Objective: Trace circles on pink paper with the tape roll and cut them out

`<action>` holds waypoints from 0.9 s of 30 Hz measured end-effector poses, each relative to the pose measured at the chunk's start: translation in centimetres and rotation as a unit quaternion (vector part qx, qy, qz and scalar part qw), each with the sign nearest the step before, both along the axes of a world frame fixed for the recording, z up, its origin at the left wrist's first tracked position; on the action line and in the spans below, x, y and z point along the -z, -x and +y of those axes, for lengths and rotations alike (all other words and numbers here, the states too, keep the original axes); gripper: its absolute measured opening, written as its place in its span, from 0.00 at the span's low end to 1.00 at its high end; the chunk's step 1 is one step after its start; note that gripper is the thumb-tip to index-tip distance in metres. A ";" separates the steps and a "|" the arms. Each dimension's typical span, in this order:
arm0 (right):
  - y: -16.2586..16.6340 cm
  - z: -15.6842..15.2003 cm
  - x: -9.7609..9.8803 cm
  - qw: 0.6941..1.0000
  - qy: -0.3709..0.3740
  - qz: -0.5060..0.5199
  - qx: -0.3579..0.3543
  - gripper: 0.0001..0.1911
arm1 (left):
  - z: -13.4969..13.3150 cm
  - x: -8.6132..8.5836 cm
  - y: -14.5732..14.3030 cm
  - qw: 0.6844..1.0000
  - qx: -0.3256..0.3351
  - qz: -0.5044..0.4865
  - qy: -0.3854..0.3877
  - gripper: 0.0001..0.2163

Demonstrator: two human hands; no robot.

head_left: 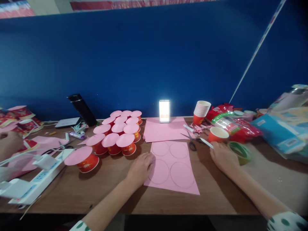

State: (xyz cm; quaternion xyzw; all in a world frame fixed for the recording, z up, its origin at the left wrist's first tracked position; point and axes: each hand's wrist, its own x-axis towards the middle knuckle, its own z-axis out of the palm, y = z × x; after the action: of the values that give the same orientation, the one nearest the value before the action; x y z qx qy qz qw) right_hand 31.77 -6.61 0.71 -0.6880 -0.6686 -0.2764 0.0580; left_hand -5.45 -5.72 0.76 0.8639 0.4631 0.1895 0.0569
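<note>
A pink paper sheet (pixel 169 160) with several drawn circles lies in front of me. My left hand (pixel 141 168) rests at its left edge, fingers curled closed on the paper; the thumb is mostly hidden. To the right of the sheet, my right hand (pixel 223 155) is closed around a slim white pen (pixel 207 143) that points left. Just beyond that hand stands an orange paper cup (pixel 218 134), and a roll of green tape (pixel 239 152) lies against its right side. Dark-handled scissors (pixel 192 142) lie between the sheet and the pen.
Several upturned red cups with pink discs (pixel 110 141) stand left of the sheet. More pink paper (pixel 166 130) lies behind, below a bright phone (pixel 164 111). Stacked cups (pixel 201 112) and a red plastic bag (pixel 233 123) are right. A power strip (pixel 40 178) and another person's hand (pixel 11 144) are left.
</note>
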 end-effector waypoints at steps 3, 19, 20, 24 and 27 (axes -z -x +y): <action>-0.1 0.6 0.1 1.000 0.002 -0.016 0.002 0.06 | -0.3 0.2 0.9 1.000 0.022 0.018 0.001 0.16; 1.3 -0.5 -1.7 0.999 0.042 0.029 0.017 0.12 | -3.0 -2.6 5.6 0.994 0.037 0.053 -0.092 0.17; 1.3 -0.5 -1.7 0.999 0.040 0.028 0.008 0.12 | -3.7 -2.2 5.9 0.993 0.024 0.051 -0.101 0.18; 1.8 -0.1 -1.8 0.997 0.037 0.057 -0.040 0.14 | -6.4 -0.4 7.2 0.988 -0.017 0.065 -0.141 0.20; 2.9 0.5 -1.9 0.991 0.052 0.098 -0.073 0.16 | -7.7 0.7 7.8 0.983 -0.031 0.086 -0.161 0.21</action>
State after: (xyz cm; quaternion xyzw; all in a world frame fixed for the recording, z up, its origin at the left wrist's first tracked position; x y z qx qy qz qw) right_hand 28.87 -6.11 2.59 -0.6627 -0.7220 -0.1674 0.1069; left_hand -13.21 -13.46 0.05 0.8600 0.4565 0.1885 -0.1286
